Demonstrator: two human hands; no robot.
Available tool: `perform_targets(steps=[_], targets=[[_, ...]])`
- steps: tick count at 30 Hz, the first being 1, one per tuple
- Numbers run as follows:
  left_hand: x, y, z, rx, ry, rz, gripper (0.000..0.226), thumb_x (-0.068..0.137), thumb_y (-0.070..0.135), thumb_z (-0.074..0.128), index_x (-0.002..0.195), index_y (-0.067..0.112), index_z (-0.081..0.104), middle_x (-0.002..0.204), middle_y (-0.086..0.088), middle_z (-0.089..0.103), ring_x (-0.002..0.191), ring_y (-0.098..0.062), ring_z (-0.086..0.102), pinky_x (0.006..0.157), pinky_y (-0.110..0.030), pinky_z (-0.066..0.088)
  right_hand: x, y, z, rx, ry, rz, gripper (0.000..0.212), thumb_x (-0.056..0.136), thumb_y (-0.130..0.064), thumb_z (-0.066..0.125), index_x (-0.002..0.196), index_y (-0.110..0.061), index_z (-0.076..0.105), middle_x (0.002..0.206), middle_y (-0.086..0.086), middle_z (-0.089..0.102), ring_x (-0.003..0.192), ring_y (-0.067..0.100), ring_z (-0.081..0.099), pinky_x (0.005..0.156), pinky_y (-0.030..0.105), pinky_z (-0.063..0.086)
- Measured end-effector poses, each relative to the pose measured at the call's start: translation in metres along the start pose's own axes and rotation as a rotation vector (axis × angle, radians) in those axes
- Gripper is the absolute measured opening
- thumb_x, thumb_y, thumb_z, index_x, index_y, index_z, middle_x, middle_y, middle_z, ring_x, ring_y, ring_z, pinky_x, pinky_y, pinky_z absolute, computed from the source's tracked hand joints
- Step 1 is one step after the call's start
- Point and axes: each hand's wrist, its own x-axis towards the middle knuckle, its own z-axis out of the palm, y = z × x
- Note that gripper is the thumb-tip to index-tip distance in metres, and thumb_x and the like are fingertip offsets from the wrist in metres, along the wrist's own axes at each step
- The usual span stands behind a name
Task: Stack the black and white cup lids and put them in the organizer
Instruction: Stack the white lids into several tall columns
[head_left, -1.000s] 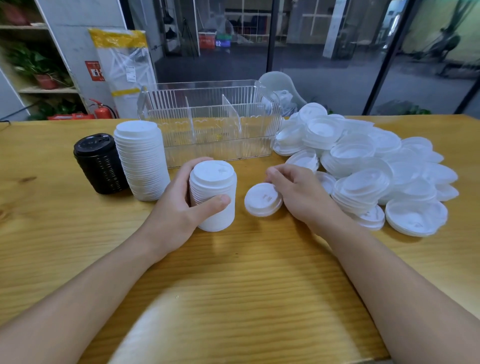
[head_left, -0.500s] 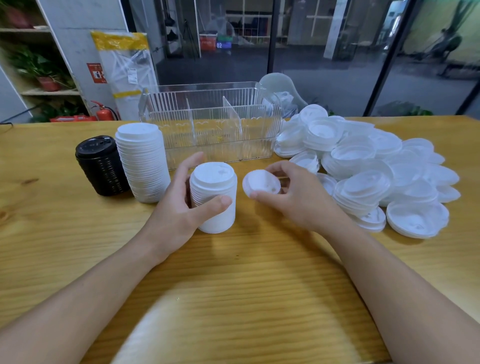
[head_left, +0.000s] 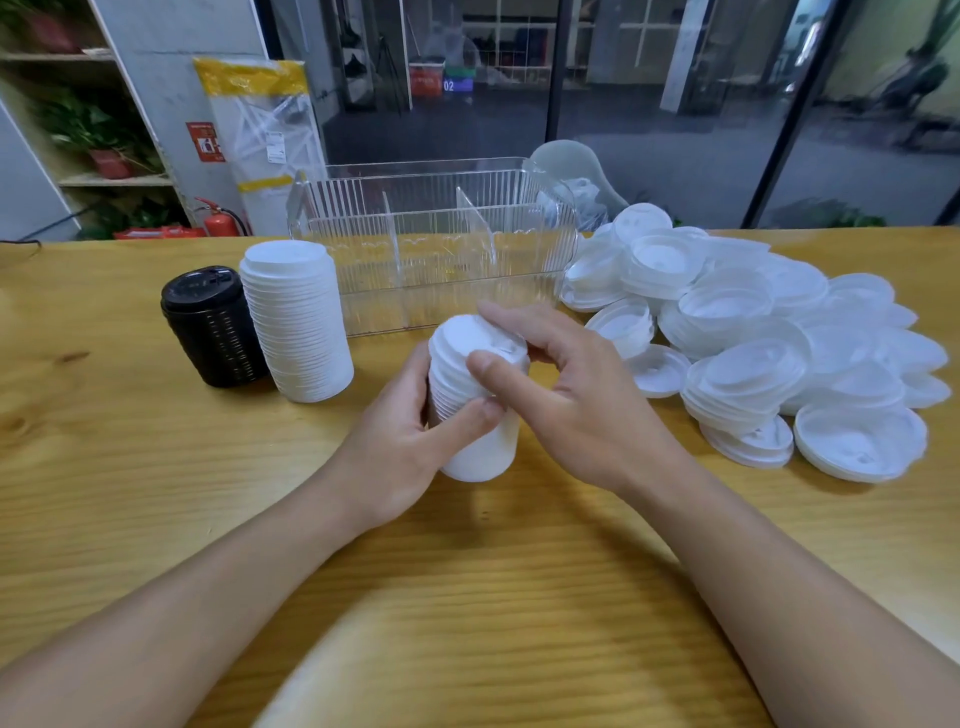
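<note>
— Far left on the desk (head_left: 104, 467)?
— Black stack (head_left: 210, 332), done, touching tall white stack (head_left: 298, 327). Behind, organizer (head_left: 436, 260), nothing in it yet.
— Centre?
— Left hand (head_left: 400, 441), grip curled around short stack (head_left: 475, 405), tilted, base on desk. Right hand (head_left: 571, 405), grip pinching a lid (head_left: 475, 338) at its rim, setting it on top. Seated or not, hard to tell; blurred.
— Step, then?
— Stacking white lids, likely midway.
— Right side?
— Loose pile (head_left: 753, 332), large, mostly unsorted.
— Next?
— Probably pressing the lid flush, then reaching right for another. Calls for squaring rims, steadying the stack.
</note>
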Motion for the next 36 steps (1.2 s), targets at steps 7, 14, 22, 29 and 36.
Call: perform_targets(steps=[7,14,22,29,36], targets=[[0.001,0.0,-0.003,-0.006,0.022,-0.021,0.066,0.094,0.045,0.084,0.151,0.027,0.055,0.142,-0.001,0.072,0.135,-0.024,0.067,0.117,-0.059,0.05,-0.003,0.001,-0.002,-0.02,-0.027,0.001,0.05,0.1,-0.05,0.073,0.144,-0.026,0.069,0.138,-0.018,0.07,0.131,-0.002,0.061,0.113,0.032,0.05],[0.0,-0.003,-0.005,-0.046,0.002,0.001,0.078,0.089,0.052,0.088,0.153,0.025,0.053,0.145,-0.003,0.07,0.137,-0.026,0.066,0.117,-0.058,0.05,-0.001,0.004,-0.004,0.074,-0.091,0.045,0.054,0.098,-0.049,0.078,0.146,-0.026,0.067,0.135,-0.019,0.072,0.128,0.0,0.065,0.112,0.036,0.053],[0.001,0.0,-0.008,-0.012,0.056,0.031,0.065,0.095,0.046,0.075,0.152,0.03,0.047,0.14,0.016,0.069,0.132,-0.008,0.065,0.101,-0.021,0.053,0.007,0.026,-0.023,-0.141,0.051,0.232,0.056,0.104,-0.061,0.06,0.153,-0.035,0.056,0.139,-0.015,0.067,0.107,0.001,0.069,0.101,0.037,0.055],[0.0,0.005,-0.009,0.005,0.125,0.022,0.059,0.1,0.04,0.078,0.15,0.027,0.048,0.13,0.024,0.071,0.125,0.0,0.066,0.095,-0.013,0.051,0.008,0.056,-0.03,-0.554,-0.028,0.379,0.081,0.099,-0.054,0.07,0.164,-0.022,0.034,0.151,0.002,0.05,0.126,0.022,0.061,0.103,0.041,0.052],[0.001,0.007,-0.01,0.024,0.126,0.018,0.058,0.098,0.037,0.074,0.149,0.027,0.048,0.131,0.021,0.071,0.125,-0.001,0.067,0.097,-0.014,0.051,0.008,0.055,-0.026,-0.36,-0.025,0.287,0.05,0.093,-0.03,0.084,0.139,-0.023,0.067,0.113,-0.01,0.064,0.09,0.004,0.065,0.093,0.029,0.056]])
